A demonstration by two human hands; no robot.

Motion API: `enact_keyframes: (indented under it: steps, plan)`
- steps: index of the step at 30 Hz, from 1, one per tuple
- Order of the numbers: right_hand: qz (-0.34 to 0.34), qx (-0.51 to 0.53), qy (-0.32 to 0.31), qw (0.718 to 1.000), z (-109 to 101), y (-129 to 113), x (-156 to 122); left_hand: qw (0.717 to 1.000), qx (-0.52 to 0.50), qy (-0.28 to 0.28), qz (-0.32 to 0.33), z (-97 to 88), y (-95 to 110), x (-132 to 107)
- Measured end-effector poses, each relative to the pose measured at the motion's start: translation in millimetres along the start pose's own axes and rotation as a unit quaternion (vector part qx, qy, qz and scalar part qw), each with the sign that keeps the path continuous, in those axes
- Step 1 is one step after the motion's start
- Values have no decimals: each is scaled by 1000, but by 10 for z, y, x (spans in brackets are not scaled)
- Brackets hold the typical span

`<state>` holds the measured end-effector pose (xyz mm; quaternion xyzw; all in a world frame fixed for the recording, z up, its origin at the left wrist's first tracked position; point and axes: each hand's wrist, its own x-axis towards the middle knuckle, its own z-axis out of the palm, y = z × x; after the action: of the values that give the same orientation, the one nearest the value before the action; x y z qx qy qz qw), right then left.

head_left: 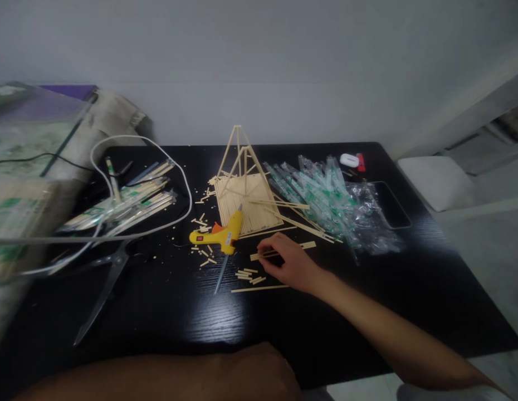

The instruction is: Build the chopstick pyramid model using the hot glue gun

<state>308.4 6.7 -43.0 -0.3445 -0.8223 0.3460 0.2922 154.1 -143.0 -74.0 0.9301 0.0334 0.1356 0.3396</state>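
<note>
My right hand (290,262) is closed, thumb and fingertips pinched around a pale wooden chopstick (308,245) close above the black table. Whether the chopstick is lifted I cannot tell. Short cut stick pieces (244,274) and one long thin stick (259,289) lie beside that hand. At the bottom edge rests my left hand (259,370), dark, its fingers hidden. A yellow glue gun (217,236) with a clear glue stick (221,275) in its back lies left of my right hand. Behind it is a stick platform (259,214) bearing an upright triangular frame (238,153).
Wrapped chopsticks (129,203) and a white cable (187,184) lie left, near a dark pliers-like tool (104,289). Crumpled plastic wrappers (321,195), a phone (392,206) and a white earphone case (349,160) are right. A wall (259,106) stands behind the table.
</note>
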Motion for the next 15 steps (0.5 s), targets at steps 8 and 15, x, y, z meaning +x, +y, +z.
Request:
enact_keyframes:
  steps: [8, 15]
  plan:
    - [6, 6, 2, 1000, 4, -5, -7, 1000, 0, 7, -7, 116, -30, -12]
    - [-11, 1, 0, 1000, 11, 14, 1, 1000, 9, 13, -5, 184, -53, -17]
